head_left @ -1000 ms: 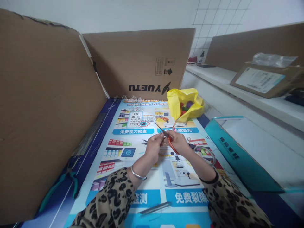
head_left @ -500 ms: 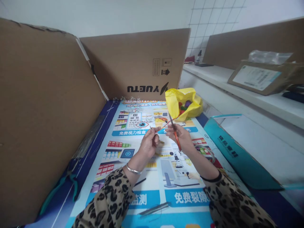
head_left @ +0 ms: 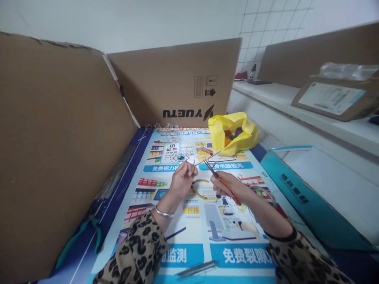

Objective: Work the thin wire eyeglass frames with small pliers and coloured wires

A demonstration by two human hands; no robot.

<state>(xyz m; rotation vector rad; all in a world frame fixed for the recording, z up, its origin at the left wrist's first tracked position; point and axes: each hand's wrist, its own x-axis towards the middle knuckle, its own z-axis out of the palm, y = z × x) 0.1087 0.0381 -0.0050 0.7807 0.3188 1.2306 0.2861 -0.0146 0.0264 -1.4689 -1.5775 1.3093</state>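
Note:
My left hand (head_left: 184, 179) is closed, its fingertips pinching a thin pale strand (head_left: 213, 155) that stretches to the right. A bit of red thread shows at those fingertips. My right hand (head_left: 226, 184) grips scissors (head_left: 229, 188) with orange handles. Their dark blades point up and left and meet or cross the strand; I cannot tell whether they are cutting it. Another red strand hangs by the blades. Below and beside my left hand is a curved yellow band (head_left: 203, 193); whether the hand holds it is unclear.
A yellow bag (head_left: 217, 136) with colourful items stands behind my hands. Teal-handled pliers (head_left: 96, 232) lie at left, a thin grey metal piece (head_left: 197, 269) in front. Cardboard panels (head_left: 174, 83) wall the left and back; a teal box (head_left: 291, 189) stands at right.
The scissors have tilted from nearly upright to pointing up-left, with their blades now at the strand. My right hand has turned, and the yellow band shows more clearly. The view has shifted slightly.

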